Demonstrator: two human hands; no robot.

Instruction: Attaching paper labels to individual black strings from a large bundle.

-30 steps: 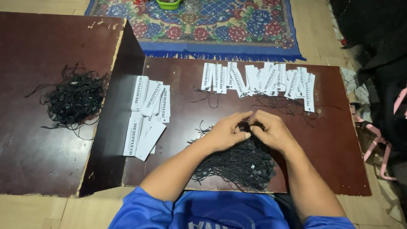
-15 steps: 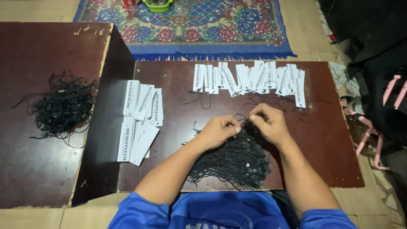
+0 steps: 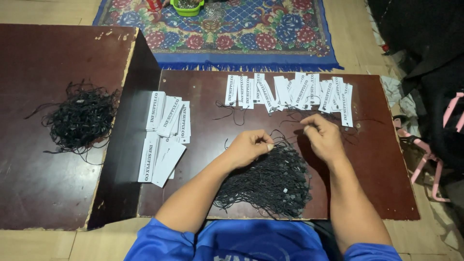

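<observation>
Two hands, left hand [image 3: 249, 146] and right hand [image 3: 323, 137], pinch thin black strings [image 3: 270, 181]

**Hands part above the string pile**

A second ago both hands met, fingertips together, over the pile of black strings [image 3: 270, 181]. Now the left hand [image 3: 249, 147] and right hand [image 3: 323, 136] sit apart, a thin black string [image 3: 286, 140] stretched between their pinched fingers. The right hand has drawn up toward the row of white tags [image 3: 290, 92].
</observation>
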